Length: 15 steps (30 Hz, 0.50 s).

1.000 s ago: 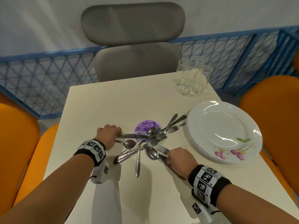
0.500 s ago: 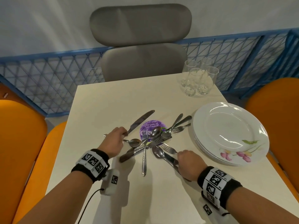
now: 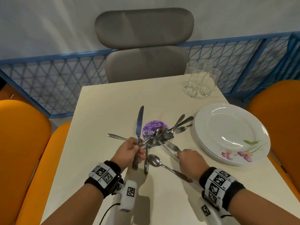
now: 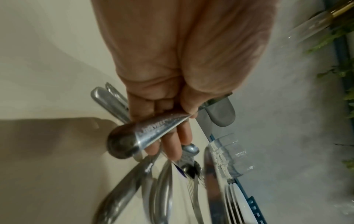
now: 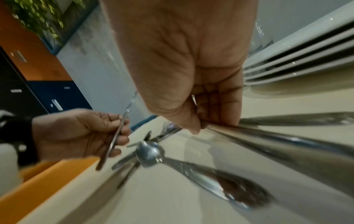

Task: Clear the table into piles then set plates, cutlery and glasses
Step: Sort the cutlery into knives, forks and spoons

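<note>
My left hand point(image 3: 129, 151) grips a table knife point(image 3: 139, 127) by its handle, clear of the table, with the blade pointing away from me. The same knife point(image 4: 159, 125) shows in the left wrist view and again as a knife point(image 5: 114, 136) in the right wrist view. A tangled cutlery pile point(image 3: 162, 135) lies mid-table. My right hand point(image 3: 188, 158) pinches the handle of a fork point(image 3: 172, 146) at the pile's near edge, with a second metal handle point(image 5: 287, 119) beside it. One spoon point(image 3: 155, 159) lies loose between my hands.
A stack of white flowered plates point(image 3: 211, 143) sits at the right, with several glasses point(image 3: 199, 80) at the far right corner. A purple round sticker point(image 3: 151, 127) lies under the pile. A grey chair point(image 3: 146, 46) stands opposite, orange chairs point(image 3: 21, 135) at the sides.
My left hand has lifted the knife out of the pile and swung its blade from lying sideways to pointing away. The right hand has stayed at the pile's near edge.
</note>
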Available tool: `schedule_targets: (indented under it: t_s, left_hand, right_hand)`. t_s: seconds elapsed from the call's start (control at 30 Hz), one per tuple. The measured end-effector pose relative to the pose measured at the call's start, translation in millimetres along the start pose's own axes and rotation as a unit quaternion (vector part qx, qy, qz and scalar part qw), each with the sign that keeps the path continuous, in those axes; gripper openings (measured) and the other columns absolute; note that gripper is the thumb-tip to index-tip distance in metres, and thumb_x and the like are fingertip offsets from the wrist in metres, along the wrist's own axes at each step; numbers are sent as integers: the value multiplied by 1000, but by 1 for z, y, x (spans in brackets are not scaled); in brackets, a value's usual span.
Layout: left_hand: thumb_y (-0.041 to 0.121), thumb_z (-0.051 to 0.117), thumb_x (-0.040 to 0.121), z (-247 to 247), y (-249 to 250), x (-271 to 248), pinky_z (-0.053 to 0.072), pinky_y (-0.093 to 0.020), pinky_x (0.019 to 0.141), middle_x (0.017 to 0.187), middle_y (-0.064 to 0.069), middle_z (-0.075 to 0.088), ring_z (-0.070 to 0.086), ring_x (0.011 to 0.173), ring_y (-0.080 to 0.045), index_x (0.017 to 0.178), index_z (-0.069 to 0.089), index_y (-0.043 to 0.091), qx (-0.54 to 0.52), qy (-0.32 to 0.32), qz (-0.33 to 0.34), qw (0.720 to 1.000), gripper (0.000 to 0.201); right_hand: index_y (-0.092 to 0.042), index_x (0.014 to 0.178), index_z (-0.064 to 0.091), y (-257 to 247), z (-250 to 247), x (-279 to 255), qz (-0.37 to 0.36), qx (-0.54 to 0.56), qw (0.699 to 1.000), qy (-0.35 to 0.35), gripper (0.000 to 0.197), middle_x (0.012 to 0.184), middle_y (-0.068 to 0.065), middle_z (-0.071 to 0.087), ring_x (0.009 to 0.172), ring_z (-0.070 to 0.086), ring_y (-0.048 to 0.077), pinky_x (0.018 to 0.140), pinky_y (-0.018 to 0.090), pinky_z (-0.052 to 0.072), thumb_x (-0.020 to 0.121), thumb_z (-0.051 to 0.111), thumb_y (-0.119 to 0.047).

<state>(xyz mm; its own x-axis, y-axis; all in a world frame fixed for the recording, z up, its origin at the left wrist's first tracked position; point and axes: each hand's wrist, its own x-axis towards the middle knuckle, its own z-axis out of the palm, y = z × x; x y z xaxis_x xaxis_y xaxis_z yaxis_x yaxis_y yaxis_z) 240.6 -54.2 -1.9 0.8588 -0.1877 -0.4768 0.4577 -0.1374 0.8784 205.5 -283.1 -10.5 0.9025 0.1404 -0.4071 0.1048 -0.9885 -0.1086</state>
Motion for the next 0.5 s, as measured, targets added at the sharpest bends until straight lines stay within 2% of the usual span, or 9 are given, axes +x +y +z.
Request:
schedule_targets:
  t_s: [0.1,0.13,0.17,0.2,0.23,0.3,0.33,0.4,0.5]
  left_hand:
    - [2,32,101,9,-3,-6,56,-36,61,86,-16,64,66,72,-29,106,46,3,-13,-6,-8,1000,16]
    - [3,32,101,12,-4,-7,57,-37,62,87,-17,64,67,71,-28,108,46,2,-19,-8,-11,1000,16]
    - [3,32,101,14,-5,-9,57,-38,63,88,-17,64,67,70,-28,110,45,2,-32,-9,-13,999,16]
    - [3,32,101,0,-6,-25,57,-38,63,88,-18,64,67,70,-28,110,46,3,-53,2,0,999,16]
    - [2,32,101,5,-6,-26,56,-37,63,87,-18,64,66,70,-29,109,47,5,-72,-12,2,997,17]
    - [3,35,101,10,-6,-29,55,-36,63,85,-16,66,66,71,-30,104,52,11,-89,-29,3,996,19]
    - [3,34,101,12,-7,-30,55,-36,62,82,-14,66,66,68,-29,102,54,13,-90,-31,0,995,22]
    - [3,32,100,15,-7,-32,53,-36,59,77,-13,63,63,63,-27,103,55,14,-112,-31,-13,993,26]
    - [8,31,102,9,-13,-34,46,-36,59,75,-15,57,53,60,-25,109,52,10,-185,-30,-26,982,22]
  right_hand:
    - [-13,92,60,-13,-17,7,-2,111,992,55,9,85,3,60,77,60,21,59,23,37,91,51,-14]
    - [-17,84,58,-19,-24,9,-2,180,982,60,7,80,0,59,72,58,16,57,21,38,91,56,-16]
    - [-19,77,57,-30,-29,11,-8,255,965,57,13,76,-3,59,67,57,13,58,21,43,89,61,-16]
    - [-19,73,57,-59,-36,13,-33,322,945,48,17,71,-4,59,64,58,13,61,25,50,86,66,-14]
    - [-15,71,58,-65,-38,16,-29,388,920,42,18,67,-2,59,61,59,16,65,33,56,84,68,-10]
    - [-1,76,61,-79,-40,23,-18,488,872,34,11,61,6,60,58,61,24,65,45,57,82,70,-4]
    - [1,78,62,-82,-39,27,-10,518,855,33,10,59,8,60,55,60,26,62,46,57,82,70,-2]
    - [-3,76,63,-87,-36,32,-4,535,844,28,10,55,6,59,49,57,23,56,40,55,82,71,-2]
    - [-11,68,60,-94,-34,38,-16,520,853,39,20,54,2,59,50,61,21,58,38,58,78,75,-3]
